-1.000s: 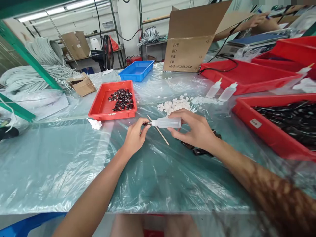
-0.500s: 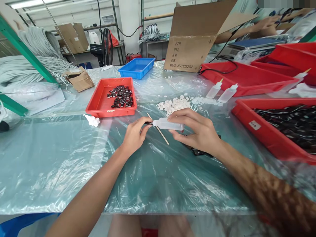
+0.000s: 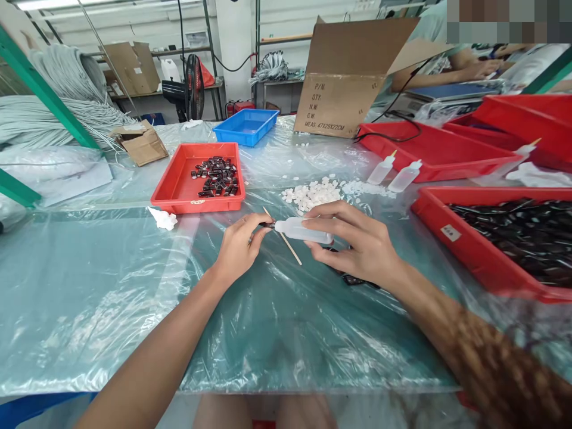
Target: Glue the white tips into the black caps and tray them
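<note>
My right hand (image 3: 353, 241) is closed round a translucent white squeeze bottle (image 3: 297, 229), which lies nearly level with its tip pointing left. Between the thumb and fingers of my left hand (image 3: 241, 244) is a small black part (image 3: 267, 224), mostly covered by the fingers. The bottle's tip meets this part or sits right beside it; I cannot tell which. A thin wooden stick (image 3: 290, 247) rests on the plastic sheet under the bottle. Some black pieces (image 3: 355, 279) lie below my right hand, partly hidden. Beyond the bottle is a pile of small white pieces (image 3: 315, 193).
A red tray (image 3: 174, 185) at left holds small black parts. Behind it stand a blue tray (image 3: 248, 137) and a cardboard box (image 3: 335, 101). Two bottles (image 3: 393, 174) stand tilted near a large red bin (image 3: 429, 208) of black parts. Crumpled tissue (image 3: 163, 218) lies left. A co-worker's arms (image 3: 473, 71) show behind.
The view has shifted slightly, so the surroundings sit a little lower and further left. Both hands keep their holds on the black part and the bottle, almost unmoved.
</note>
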The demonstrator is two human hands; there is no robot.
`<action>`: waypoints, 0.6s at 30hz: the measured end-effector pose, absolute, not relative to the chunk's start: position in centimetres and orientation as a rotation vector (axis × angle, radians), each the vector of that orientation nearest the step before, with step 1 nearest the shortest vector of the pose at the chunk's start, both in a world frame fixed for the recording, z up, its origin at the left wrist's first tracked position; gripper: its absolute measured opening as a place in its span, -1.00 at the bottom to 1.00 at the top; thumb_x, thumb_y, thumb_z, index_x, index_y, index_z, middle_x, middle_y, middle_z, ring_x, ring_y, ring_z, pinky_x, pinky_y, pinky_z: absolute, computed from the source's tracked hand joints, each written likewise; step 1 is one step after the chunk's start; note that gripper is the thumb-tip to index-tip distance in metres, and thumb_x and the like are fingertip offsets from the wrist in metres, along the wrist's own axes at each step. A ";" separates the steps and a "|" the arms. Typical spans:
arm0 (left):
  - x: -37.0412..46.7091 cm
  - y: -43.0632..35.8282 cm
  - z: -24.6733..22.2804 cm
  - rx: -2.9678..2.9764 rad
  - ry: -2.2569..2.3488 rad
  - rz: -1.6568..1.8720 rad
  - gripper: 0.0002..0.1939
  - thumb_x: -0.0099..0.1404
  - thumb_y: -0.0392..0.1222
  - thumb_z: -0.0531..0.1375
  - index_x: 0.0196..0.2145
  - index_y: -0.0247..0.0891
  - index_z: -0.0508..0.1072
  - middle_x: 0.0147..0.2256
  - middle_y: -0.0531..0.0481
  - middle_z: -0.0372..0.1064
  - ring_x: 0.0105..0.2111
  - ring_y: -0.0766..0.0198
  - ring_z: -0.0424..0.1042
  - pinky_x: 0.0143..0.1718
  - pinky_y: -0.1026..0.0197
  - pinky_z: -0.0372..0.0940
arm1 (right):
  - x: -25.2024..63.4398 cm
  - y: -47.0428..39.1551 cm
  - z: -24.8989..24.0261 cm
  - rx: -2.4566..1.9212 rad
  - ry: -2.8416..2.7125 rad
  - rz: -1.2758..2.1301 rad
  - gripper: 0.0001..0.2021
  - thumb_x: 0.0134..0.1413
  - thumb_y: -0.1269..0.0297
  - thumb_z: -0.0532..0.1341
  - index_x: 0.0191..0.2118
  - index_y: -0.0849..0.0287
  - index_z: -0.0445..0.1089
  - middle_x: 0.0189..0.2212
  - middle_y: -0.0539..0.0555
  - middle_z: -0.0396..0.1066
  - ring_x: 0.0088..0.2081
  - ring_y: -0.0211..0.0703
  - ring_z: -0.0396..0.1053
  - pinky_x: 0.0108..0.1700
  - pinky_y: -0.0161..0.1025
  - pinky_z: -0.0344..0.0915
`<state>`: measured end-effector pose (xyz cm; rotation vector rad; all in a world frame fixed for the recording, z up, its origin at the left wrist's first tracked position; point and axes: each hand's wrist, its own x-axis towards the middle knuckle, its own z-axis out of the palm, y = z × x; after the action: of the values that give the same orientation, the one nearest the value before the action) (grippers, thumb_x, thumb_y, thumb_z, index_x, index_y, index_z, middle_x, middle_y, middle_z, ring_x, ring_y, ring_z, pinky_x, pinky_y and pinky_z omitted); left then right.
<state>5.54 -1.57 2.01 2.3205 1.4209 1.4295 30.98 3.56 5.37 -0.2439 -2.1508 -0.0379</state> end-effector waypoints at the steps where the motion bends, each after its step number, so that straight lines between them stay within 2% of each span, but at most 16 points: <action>1: 5.5 -1.5 2.0 2.328 1.416 1.428 -0.86 0.57 -0.28 0.18 -0.03 -0.17 0.55 -0.08 -0.09 0.72 -0.11 0.14 0.70 -0.06 0.13 0.55 | 31.0 3.5 5.4 -0.245 -2.155 -0.037 -0.66 0.29 0.49 0.35 0.11 0.06 0.46 -0.06 0.19 0.52 -0.20 -0.13 0.57 -0.30 -0.24 0.52; 9: 6.0 -1.7 2.2 2.267 1.469 1.402 -0.87 0.55 -0.28 0.19 -0.05 -0.16 0.54 -0.09 -0.07 0.71 -0.10 0.13 0.70 -0.07 0.13 0.54 | 31.1 3.1 5.3 -0.278 -2.165 -0.080 -0.62 0.29 0.48 0.33 0.14 -0.05 0.49 -0.04 0.14 0.51 -0.26 -0.16 0.54 -0.37 -0.25 0.51; 14: 6.0 -1.7 2.0 2.265 1.442 1.429 -0.87 0.55 -0.29 0.19 -0.04 -0.14 0.53 -0.09 -0.07 0.70 -0.07 0.13 0.68 -0.03 0.10 0.54 | 31.7 2.5 5.0 -0.305 -2.251 -0.114 -0.51 0.33 0.45 0.32 0.27 -0.16 0.41 0.06 0.18 0.50 -0.23 -0.10 0.54 -0.25 -0.14 0.61; 18: 5.9 -1.4 1.7 2.296 1.447 1.428 -0.84 0.54 -0.34 0.19 -0.04 -0.14 0.53 -0.09 -0.05 0.70 -0.07 0.14 0.67 -0.03 0.12 0.53 | 31.4 2.3 5.6 -0.353 -2.234 -0.019 -0.58 0.32 0.43 0.32 0.19 -0.16 0.45 -0.01 0.15 0.52 -0.25 -0.09 0.54 -0.32 -0.15 0.56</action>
<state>5.88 -1.43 1.66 2.2958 1.4473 1.4281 31.44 2.26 5.61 -0.3534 -2.2340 -0.0191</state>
